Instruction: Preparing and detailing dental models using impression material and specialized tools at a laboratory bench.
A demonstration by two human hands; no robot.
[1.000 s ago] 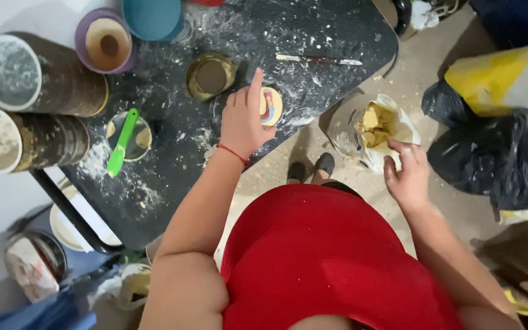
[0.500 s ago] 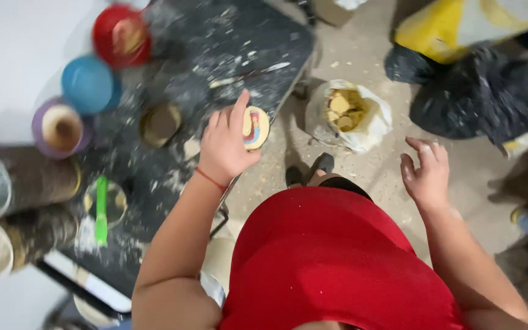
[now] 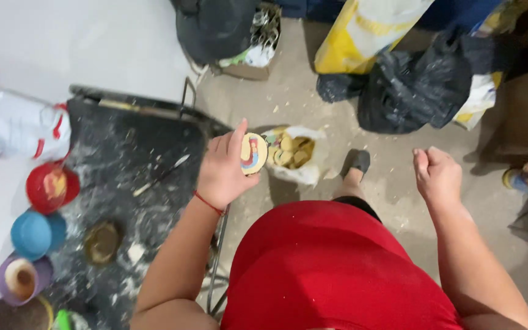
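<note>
Since half a second before, the left hand [image 3: 224, 171] had lifted the painted disc [image 3: 253, 153] off the table [image 3: 135, 153] and carried it out past the table's edge, over the floor [image 3: 386, 183]. Fingers of that hand were closed on the disc, thumb up along its rim; red cord at the wrist. Disc was small, round, pale, with curved stripes of colour on its face, held just beside and slightly above a white bag [image 3: 297, 156] on the floor, open, holding more pale discs.

Right hand [image 3: 438, 177] hung well apart, out over the bare floor, fingers curled in loosely, holding nothing.

Table top was dark and dusted with white powder. On it: a thin brush [image 3: 161, 175] lying flat near the middle, a red bowl [image 3: 52, 186], a blue bowl [image 3: 33, 234], a purple cup [image 3: 21, 279] lined along the left side, and a dirty round tin [image 3: 102, 242] beside them. White plastic bag [image 3: 22, 125] with red handles sat at the far left.

On the floor farther off: black bag [image 3: 417, 91], yellow sack [image 3: 368, 33]. One dark shoe [image 3: 357, 162] showed beside the bag of discs.
</note>
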